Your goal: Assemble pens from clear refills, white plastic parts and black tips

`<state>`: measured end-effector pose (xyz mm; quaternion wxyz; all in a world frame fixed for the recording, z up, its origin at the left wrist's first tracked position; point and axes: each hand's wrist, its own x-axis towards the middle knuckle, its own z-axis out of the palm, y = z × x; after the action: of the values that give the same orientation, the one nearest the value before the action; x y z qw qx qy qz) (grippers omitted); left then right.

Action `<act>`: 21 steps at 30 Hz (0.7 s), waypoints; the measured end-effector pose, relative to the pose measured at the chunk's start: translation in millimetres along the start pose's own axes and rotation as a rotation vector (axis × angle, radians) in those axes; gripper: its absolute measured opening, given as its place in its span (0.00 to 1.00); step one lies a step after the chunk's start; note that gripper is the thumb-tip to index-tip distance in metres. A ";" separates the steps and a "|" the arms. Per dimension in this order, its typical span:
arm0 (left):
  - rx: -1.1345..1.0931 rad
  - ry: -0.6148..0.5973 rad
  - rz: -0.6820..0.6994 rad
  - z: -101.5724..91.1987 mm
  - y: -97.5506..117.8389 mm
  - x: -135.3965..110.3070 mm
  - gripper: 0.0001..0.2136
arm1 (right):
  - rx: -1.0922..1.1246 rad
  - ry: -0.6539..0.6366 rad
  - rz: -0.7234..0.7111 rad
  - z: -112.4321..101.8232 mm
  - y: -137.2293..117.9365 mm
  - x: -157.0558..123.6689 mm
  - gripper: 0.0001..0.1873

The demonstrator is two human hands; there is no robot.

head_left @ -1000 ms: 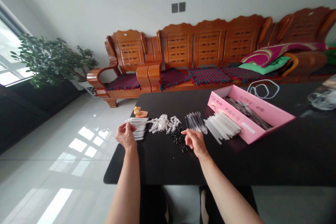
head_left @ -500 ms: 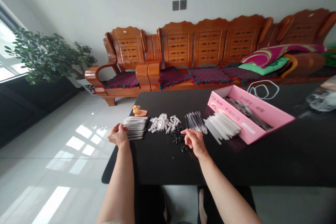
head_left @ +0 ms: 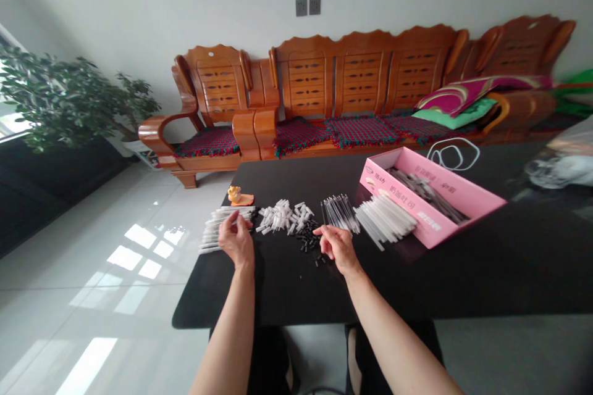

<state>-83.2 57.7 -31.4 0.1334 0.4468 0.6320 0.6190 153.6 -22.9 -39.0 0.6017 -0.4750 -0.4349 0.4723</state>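
Note:
My left hand (head_left: 237, 242) is over the row of finished-looking white pen barrels with black ends (head_left: 214, 229), its fingers bent and apart, with nothing visible in them. My right hand (head_left: 341, 249) hovers at the edge of a heap of small black plugs (head_left: 306, 238). Its fingers are curled together, and whatever they may pinch is too small to make out. Between the hands lies a pile of short white tubular pieces (head_left: 283, 216). Behind my right hand are thin dark-tipped refills (head_left: 340, 211), beside a stack of long whitish tubes (head_left: 386, 220).
A pink box (head_left: 440, 222) holding grey sticks stands on the black table (head_left: 287, 290), right of the tubes. An orange duck figure (head_left: 235, 195) sits at the table's left end. A white cable loop (head_left: 454, 154) and a clear plastic bag (head_left: 560, 160) lie farther right.
My left hand has moved right, from the left ends of the barrels towards their black ends. My right hand stays by the black plugs. The view has shifted slightly.

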 end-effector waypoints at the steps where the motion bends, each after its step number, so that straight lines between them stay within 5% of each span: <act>1: 0.005 -0.048 0.062 6.9 6.6 -14.7 0.14 | 0.000 0.010 -0.001 1.0 -0.3 -0.6 0.21; 7: 0.061 -0.345 0.299 30.0 15.1 -58.0 0.10 | -0.153 0.270 -0.098 0.0 -5.7 -7.6 0.21; 13: 0.100 -0.343 0.312 29.5 9.7 -53.8 0.10 | -0.827 0.499 -0.084 -58.8 -17.7 -13.2 0.13; 17: 0.077 -0.351 0.306 32.0 9.4 -55.1 0.09 | -1.333 0.493 0.080 -99.6 -23.3 -13.5 0.06; 21: 0.060 -0.356 0.302 32.6 8.8 -55.6 0.09 | -1.485 0.385 0.144 -111.5 -25.2 -11.2 0.07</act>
<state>-24.7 37.4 -51.3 0.1353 0.6420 0.5428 0.5243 263.9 -54.4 -34.0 0.1577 -0.8554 -0.4934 0.0034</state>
